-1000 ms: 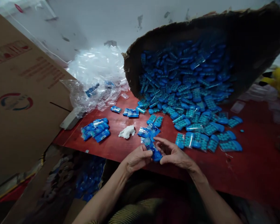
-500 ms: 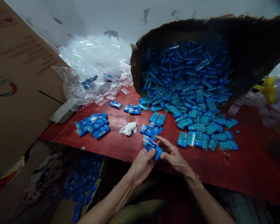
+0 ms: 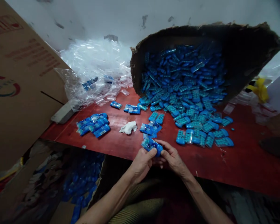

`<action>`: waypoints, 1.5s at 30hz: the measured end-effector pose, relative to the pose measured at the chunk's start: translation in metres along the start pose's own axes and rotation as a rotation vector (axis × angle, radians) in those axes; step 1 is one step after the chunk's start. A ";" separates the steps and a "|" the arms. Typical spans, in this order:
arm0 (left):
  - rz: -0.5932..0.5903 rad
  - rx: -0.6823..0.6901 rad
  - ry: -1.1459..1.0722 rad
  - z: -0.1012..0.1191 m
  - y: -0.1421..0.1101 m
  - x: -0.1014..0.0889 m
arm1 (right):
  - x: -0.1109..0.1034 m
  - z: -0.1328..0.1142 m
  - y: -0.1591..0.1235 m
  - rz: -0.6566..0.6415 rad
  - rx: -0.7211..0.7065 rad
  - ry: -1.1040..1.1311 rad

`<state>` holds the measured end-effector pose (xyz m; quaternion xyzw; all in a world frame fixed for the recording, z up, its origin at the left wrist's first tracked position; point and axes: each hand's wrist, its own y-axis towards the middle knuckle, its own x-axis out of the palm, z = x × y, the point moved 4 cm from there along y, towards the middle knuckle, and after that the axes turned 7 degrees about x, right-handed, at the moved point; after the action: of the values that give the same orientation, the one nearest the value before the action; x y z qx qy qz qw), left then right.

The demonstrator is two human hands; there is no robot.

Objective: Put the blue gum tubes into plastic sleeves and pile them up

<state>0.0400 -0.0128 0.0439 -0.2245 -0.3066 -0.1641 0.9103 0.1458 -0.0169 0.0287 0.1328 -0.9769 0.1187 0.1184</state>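
Observation:
My left hand [image 3: 142, 165] grips a small blue candy pack [image 3: 149, 144] with a printed label on it, the thumb pressed on its face. The thumb and fingers of my right hand [image 3: 176, 161] close on the pack's right end. Just beyond the pack, flat blue printed labels [image 3: 151, 128] lie on the red table [image 3: 121, 146]. Two clear boxes of turquoise candies [image 3: 156, 117] rest behind those labels. To the left sit a crumpled white cloth or tissue [image 3: 128, 127] and a group of labelled blue packs [image 3: 93, 123].
A tipped cardboard drum [image 3: 252, 56] spills a heap of blue candy boxes [image 3: 184, 81] onto the table. Clear plastic cases [image 3: 95, 56] are piled at the back left, beside a large carton [image 3: 25, 93]. Below the table edge are more blue pieces [image 3: 81, 177].
My right hand has drawn in from beside the pack and its fingers now close on the pack's right end. The pack has turned slightly in my left hand.

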 end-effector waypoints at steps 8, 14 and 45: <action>-0.026 0.021 -0.017 -0.003 -0.006 0.009 | -0.001 -0.002 -0.011 0.082 -0.068 -0.013; 0.055 -0.012 -0.134 -0.018 -0.014 0.016 | -0.001 0.014 -0.018 0.299 -0.117 -0.181; 0.394 0.114 0.052 0.003 0.030 -0.066 | 0.001 0.009 0.097 0.462 -0.016 -1.489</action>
<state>0.0015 0.0247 -0.0055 -0.2241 -0.2419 0.0290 0.9436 0.1153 0.0713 0.0016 -0.0301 -0.8026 0.0130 -0.5956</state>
